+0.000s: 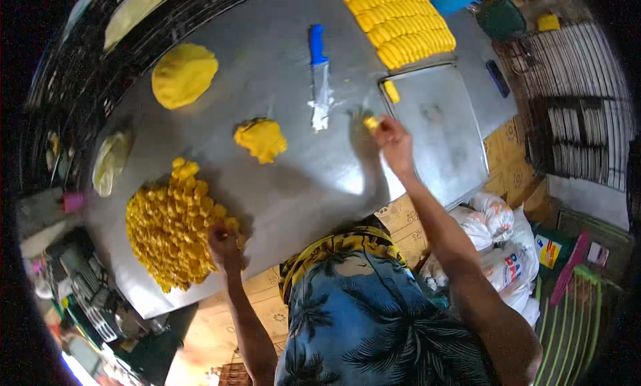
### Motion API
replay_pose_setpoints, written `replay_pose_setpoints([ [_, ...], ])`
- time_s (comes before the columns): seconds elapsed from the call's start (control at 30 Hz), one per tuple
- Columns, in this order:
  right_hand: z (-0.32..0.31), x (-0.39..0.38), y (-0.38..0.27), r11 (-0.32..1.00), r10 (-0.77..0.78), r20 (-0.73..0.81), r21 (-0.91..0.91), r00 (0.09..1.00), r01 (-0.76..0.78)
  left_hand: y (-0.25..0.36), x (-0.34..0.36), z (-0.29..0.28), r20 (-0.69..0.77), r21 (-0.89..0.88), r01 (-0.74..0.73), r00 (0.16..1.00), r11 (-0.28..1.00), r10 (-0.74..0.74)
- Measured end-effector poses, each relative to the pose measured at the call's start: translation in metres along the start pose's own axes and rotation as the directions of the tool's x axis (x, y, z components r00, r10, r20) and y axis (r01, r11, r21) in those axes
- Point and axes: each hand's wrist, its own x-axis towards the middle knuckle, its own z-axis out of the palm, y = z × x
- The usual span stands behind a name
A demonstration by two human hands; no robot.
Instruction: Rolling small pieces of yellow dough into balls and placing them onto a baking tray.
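My right hand (394, 142) pinches a small yellow dough piece (371, 123) just left of a metal tray (444, 139), which has a single yellow dough roll (391, 91) at its upper left corner. My left hand (226, 246) is at the right edge of a heap of small glossy yellow pieces (167, 232), fingers closed; what they grip is hard to make out. A ragged yellow dough lump (260, 140) lies between the heap and a blue-handled knife (317, 46), whose blade has white smears.
At the back stand a tray of yellow rolls in rows (407, 22), a round dough slab (183, 76) and a dark phone-like object (497, 78). A crumpled plastic bag (110, 162) lies left. Racked trays (574, 106) stand right, above white sacks (507, 266) on the floor.
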Motion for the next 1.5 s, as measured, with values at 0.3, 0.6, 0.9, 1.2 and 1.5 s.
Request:
replay_pose_setpoints([
  [0.3, -0.068, 0.138, -0.029, 0.7, -0.263, -0.11, -0.706, 0.959, 0.111, 0.072, -0.019, 0.084, 0.647, -0.344, 0.512, 0.737, 0.787, -0.196],
  [0.6, 0.015, 0.029, -0.02, 0.512, -0.361, 0.356, -0.697, 0.862, 0.502, 0.053, -0.026, 0.111, 0.423, -0.397, 0.48, 0.852, 0.782, -0.308],
  [0.9, 0.149, -0.151, 0.074, 0.205, 0.2, 0.823, -0.565, 0.531, 0.799, 0.068, -0.005, 0.111, 0.235, -0.326, 0.126, 0.971, 0.937, -0.048],
  [1.2, 0.151, -0.14, 0.058, 0.195, 0.251, 0.884, -0.445, 0.394, 0.874, 0.081, -0.024, 0.095, 0.356, 0.101, -0.295, 0.902, 0.95, 0.242],
  [1.5, 0.177, -0.077, 0.064, 0.204, 0.131, 0.895, -0.444, 0.425, 0.872, 0.069, -0.028, 0.09, 0.368, 0.32, -0.155, 0.929, 0.935, 0.028],
])
